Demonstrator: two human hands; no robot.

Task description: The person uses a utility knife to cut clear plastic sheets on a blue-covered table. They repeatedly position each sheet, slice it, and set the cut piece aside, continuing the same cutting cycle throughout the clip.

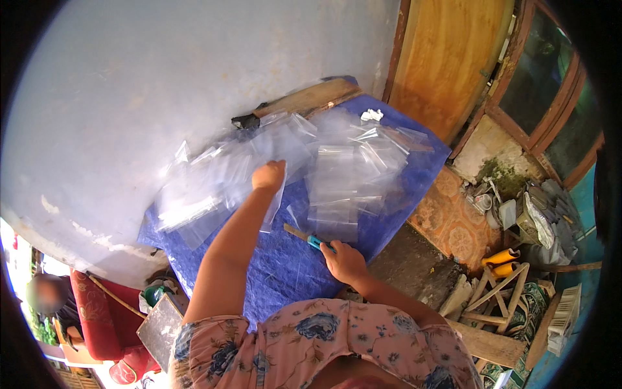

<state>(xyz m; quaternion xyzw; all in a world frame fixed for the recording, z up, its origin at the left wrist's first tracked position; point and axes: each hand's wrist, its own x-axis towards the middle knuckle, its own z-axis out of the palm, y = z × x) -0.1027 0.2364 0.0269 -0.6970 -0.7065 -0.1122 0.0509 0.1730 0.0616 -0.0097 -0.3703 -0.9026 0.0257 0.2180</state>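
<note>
A table covered with a blue tarpaulin (279, 272) stands before me, with many clear plastic bags (335, 167) spread in overlapping heaps over it. My left hand (269, 175), its fingers closed, grips the upper part of a clear plastic sheet or bag (276, 210) that hangs down beside my wrist. In my right hand (344, 261) is a knife with a turquoise handle (317, 242); its brownish blade points up and left, low over the tarpaulin, just left of the right-hand heap. A crumpled white piece (372, 115) lies near the far corner.
A wooden board (311, 99) lies along the wall at the back edge. To the right are a wooden door (435, 63), piled debris (544, 219), yellow boots (500, 262) and a wooden frame (500, 301). Red upholstered furniture (102, 316) and another person (53, 301) are at the lower left.
</note>
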